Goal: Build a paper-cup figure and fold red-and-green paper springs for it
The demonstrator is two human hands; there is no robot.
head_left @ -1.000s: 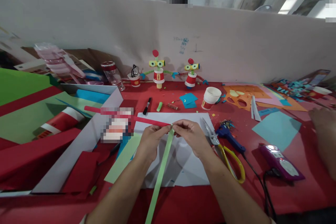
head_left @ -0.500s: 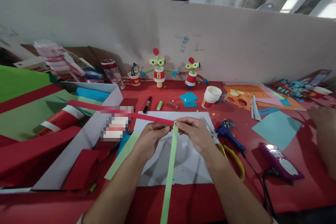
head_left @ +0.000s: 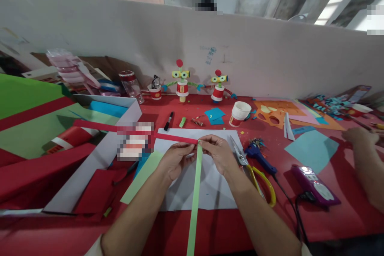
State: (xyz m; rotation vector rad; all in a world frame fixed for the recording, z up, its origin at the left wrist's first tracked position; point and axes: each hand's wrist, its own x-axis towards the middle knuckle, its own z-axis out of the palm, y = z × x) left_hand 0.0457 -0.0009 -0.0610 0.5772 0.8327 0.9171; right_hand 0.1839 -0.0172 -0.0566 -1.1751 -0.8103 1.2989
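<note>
Above sheets of white paper, my left hand pinches a long red paper strip near its right end. My right hand pinches the corner where this strip meets a light green paper strip. The two strips cross at roughly a right angle. The red one stretches off to the left; the green one hangs down toward me between my forearms. Whether they are glued at the corner I cannot tell. Scissors with yellow handles lie right of my right hand, beside a blue glue gun.
Two paper-cup figures with spring arms stand by the wall. Stacked paper cups, a black marker and small folded paper springs lie nearer. A box is on the left. Another person's arm rests at the right, past a purple device.
The view has tilted up slightly. The red strip's far left end has dropped a little. Both hands keep their pinch at the corner. The other person's hand reaches slightly further in.
</note>
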